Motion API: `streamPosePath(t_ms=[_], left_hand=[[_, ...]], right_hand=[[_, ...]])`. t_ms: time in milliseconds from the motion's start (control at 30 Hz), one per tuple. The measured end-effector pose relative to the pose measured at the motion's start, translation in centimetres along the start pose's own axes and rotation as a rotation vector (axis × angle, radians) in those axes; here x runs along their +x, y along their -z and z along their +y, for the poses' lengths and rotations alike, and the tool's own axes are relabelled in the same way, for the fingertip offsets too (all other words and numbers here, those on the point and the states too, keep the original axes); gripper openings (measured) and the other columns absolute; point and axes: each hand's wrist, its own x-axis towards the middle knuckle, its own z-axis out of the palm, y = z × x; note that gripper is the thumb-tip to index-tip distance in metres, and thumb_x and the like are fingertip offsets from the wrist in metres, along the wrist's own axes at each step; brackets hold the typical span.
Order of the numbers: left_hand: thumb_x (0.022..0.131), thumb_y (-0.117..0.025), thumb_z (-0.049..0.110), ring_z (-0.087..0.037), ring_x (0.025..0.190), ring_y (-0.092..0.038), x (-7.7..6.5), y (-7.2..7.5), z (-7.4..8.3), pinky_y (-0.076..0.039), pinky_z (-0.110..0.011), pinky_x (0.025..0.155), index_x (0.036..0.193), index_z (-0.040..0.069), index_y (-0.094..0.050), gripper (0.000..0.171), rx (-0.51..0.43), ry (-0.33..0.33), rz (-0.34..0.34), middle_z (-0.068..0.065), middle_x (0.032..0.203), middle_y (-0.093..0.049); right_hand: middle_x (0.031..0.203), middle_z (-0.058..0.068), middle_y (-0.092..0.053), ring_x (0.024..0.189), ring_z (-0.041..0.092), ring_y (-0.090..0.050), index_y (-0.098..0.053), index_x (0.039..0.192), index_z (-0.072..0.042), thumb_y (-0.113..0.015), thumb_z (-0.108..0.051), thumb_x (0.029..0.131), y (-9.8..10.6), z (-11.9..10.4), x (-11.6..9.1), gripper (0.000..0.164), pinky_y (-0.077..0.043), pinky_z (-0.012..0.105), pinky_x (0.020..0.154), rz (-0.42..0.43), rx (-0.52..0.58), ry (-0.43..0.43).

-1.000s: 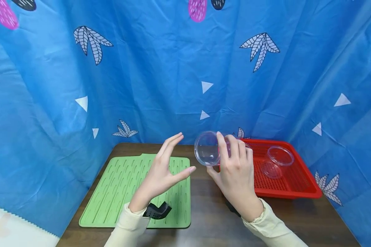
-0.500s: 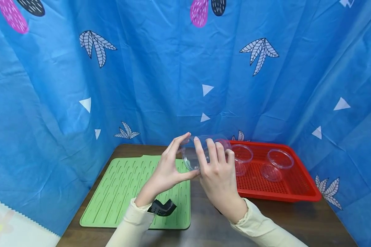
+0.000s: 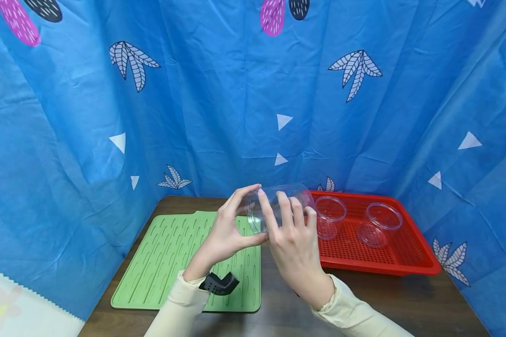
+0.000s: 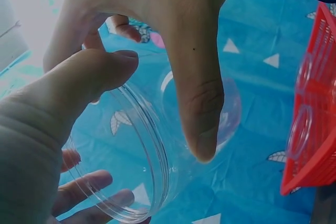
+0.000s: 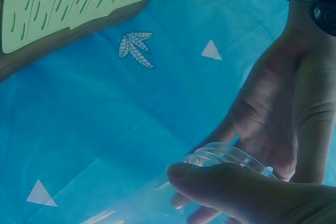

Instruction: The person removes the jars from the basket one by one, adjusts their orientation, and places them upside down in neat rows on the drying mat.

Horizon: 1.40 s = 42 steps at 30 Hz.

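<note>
A clear plastic jar (image 3: pixel 296 189) lies tilted on its side in the air between both hands, its wide mouth facing left. My left hand (image 3: pixel 227 229) holds it at the mouth end, thumb below and fingers above. The right hand (image 3: pixel 296 248) grips the jar's body, fingers spread over the near side. In the left wrist view, the ridged rim (image 4: pixel 157 148) shows, with fingertips seen through the clear wall. The right wrist view catches the rim (image 5: pixel 223 153) beside a thumb.
At right, a red plastic basket (image 3: pixel 388 270) holds two more clear jars (image 3: pixel 330 217) (image 3: pixel 379 224). A green ridged mat (image 3: pixel 152 271) lies at left on the dark wooden table (image 3: pixel 286 309). A blue patterned curtain (image 3: pixel 219 117) hangs behind and at both sides.
The right hand has brought the jar leftward from beside the basket. The left hand, empty a second ago, now holds its mouth end. Over the last half second little has moved.
</note>
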Motion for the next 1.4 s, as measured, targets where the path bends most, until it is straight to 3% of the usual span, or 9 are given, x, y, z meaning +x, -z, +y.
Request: streamPosePath(t_ms=[233,367,500,600,733,867,1100,1200,1400], left_hand=[[0.078,-0.102,0.013,-0.023,0.137,-0.062,-0.2,0.4,-0.1,-0.056,-0.040,0.111,0.161,0.017,-0.050,0.098,-0.014,0.031,0.003,-0.004,0.157,-0.057],[0.081,-0.101,0.020,-0.023,0.132,-0.066,-0.4,0.6,-0.3,-0.058,-0.044,0.109,0.161,0.022,-0.050,0.095,-0.026,0.072,-0.004,-0.002,0.157,-0.057],[0.081,-0.101,0.020,-0.026,0.131,-0.067,-0.6,0.9,-0.3,-0.057,-0.044,0.109,0.161,0.024,-0.051,0.094,-0.043,0.083,-0.004,0.002,0.156,-0.057],[0.081,-0.101,0.018,-0.027,0.132,-0.067,-0.7,1.2,-0.3,-0.057,-0.046,0.110,0.160,0.025,-0.051,0.094,-0.056,0.085,0.001,0.003,0.156,-0.057],[0.081,-0.101,0.019,-0.024,0.132,-0.066,-1.0,1.6,-0.2,-0.056,-0.047,0.111,0.160,0.026,-0.051,0.094,-0.072,0.103,-0.007,0.004,0.155,-0.059],[0.081,-0.100,0.017,-0.022,0.137,-0.062,-1.1,1.9,-0.1,-0.054,-0.045,0.114,0.160,0.025,-0.051,0.094,-0.128,0.116,-0.032,0.004,0.157,-0.058],[0.084,-0.096,0.008,-0.030,0.143,-0.058,-1.4,2.4,0.3,-0.051,-0.044,0.117,0.162,0.027,-0.049,0.093,-0.233,0.146,-0.083,0.000,0.162,-0.055],[0.085,-0.095,0.008,-0.035,0.144,-0.056,-1.4,2.5,0.4,-0.049,-0.044,0.118,0.162,0.028,-0.048,0.092,-0.272,0.146,-0.100,-0.004,0.163,-0.054],[0.088,-0.093,0.010,-0.033,0.147,-0.054,-1.5,2.6,0.4,-0.049,-0.043,0.119,0.164,0.027,-0.046,0.091,-0.310,0.134,-0.120,-0.001,0.165,-0.051]], right_hand=[[0.140,0.024,-0.060,0.117,0.041,-0.058,-0.057,0.159,-0.011,-0.091,-0.014,0.068,1.1,-0.1,0.1,0.097,-0.049,0.059,0.086,-0.048,0.038,-0.015],[0.145,0.025,-0.058,0.125,0.042,-0.057,-0.058,0.156,-0.008,-0.100,-0.024,0.063,2.5,0.5,0.0,0.104,-0.049,0.062,0.092,-0.071,0.203,-0.049],[0.155,0.024,-0.054,0.137,0.044,-0.054,-0.057,0.156,-0.006,-0.108,-0.030,0.060,3.9,1.6,0.1,0.111,-0.050,0.064,0.106,-0.087,0.390,-0.083],[0.162,0.019,-0.049,0.145,0.041,-0.049,-0.054,0.159,-0.008,-0.108,-0.030,0.063,4.4,2.8,0.2,0.113,-0.050,0.063,0.113,-0.115,0.522,-0.113],[0.166,0.013,-0.046,0.149,0.033,-0.047,-0.051,0.163,-0.011,-0.109,-0.030,0.065,4.6,4.5,0.3,0.115,-0.056,0.055,0.109,-0.136,0.654,-0.165],[0.165,0.007,-0.049,0.148,0.028,-0.049,-0.052,0.164,-0.013,-0.110,-0.027,0.063,4.4,6.1,0.2,0.117,-0.049,0.054,0.118,-0.129,0.755,-0.227],[0.167,-0.005,-0.046,0.155,0.020,-0.039,-0.046,0.168,-0.026,-0.108,-0.016,0.066,3.6,7.9,-0.8,0.121,-0.042,0.031,0.121,-0.218,0.928,-0.385],[0.169,-0.005,-0.045,0.157,0.021,-0.036,-0.043,0.169,-0.023,-0.105,-0.008,0.069,3.1,8.4,-1.3,0.119,-0.040,0.028,0.123,-0.259,1.067,-0.454],[0.173,0.004,-0.041,0.158,0.029,-0.036,-0.036,0.172,-0.022,-0.094,0.003,0.079,2.1,9.2,-2.1,0.113,-0.045,0.027,0.119,-0.356,1.358,-0.535]])
